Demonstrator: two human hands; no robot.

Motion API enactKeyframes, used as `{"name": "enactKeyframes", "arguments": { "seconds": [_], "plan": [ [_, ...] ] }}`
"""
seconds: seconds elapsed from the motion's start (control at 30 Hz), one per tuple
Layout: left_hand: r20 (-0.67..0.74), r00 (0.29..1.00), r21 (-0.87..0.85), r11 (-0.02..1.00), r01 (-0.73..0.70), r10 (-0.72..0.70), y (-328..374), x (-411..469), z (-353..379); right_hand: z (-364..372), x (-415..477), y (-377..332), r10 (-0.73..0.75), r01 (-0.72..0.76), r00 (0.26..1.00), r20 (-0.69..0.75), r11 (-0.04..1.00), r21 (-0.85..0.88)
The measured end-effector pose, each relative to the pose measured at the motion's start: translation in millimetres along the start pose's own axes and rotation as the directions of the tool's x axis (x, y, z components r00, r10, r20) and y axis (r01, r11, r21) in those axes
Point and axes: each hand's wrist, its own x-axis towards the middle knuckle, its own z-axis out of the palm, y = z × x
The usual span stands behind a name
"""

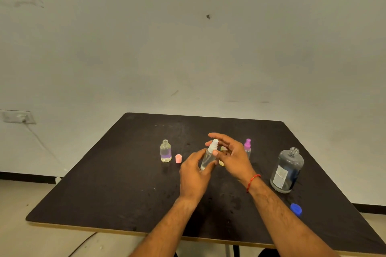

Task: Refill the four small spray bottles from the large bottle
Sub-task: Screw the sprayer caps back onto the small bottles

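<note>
Spray bottle [207, 158]: left hand [194, 175] grips | right hand [231, 156] fingers spread | black table [104, 183] | pale wall [188, 48]

Blue cap [296, 209], black table [104, 183]

Light: even, diffuse, moderately bright, greyish cast | Shadows: faint, soft on matte black square table [104, 183] | Blur: right hand [234, 157] fingertips smeared | Distortion: table edges bow, wide-angle | Glare: dull sheen on large clear bottle with white label [291, 162]
</note>
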Motion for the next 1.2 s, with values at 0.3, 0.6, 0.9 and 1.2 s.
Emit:
{"name": "enactKeyframes", "arguments": {
  "seconds": [0.3,0.6,0.9,1.2],
  "plan": [
    [0.013,1.000,0.001,1.000,-0.001,0.001,3,-2,-1,-1,3,4,0.024,-0.028,0.997,-0.079,0.998,-0.049],
    [0.095,0.995,0.041,0.999,-0.005,0.001,11,2,-8,0,6,-5,0.006,-0.006,1.000,-0.003,0.999,-0.054],
    [0.001,0.998,0.141,0.988,-0.067,0.068,13,-5,-1,37,-5,9,-0.004,-0.030,0.939,-0.345,0.995,-0.093],
    [0.021,0.996,0.169,0.982,0.084,-0.089,-1,13,-5,44,6,21,0.047,-0.096,0.957,-0.286,0.982,-0.160]
  ]
}}
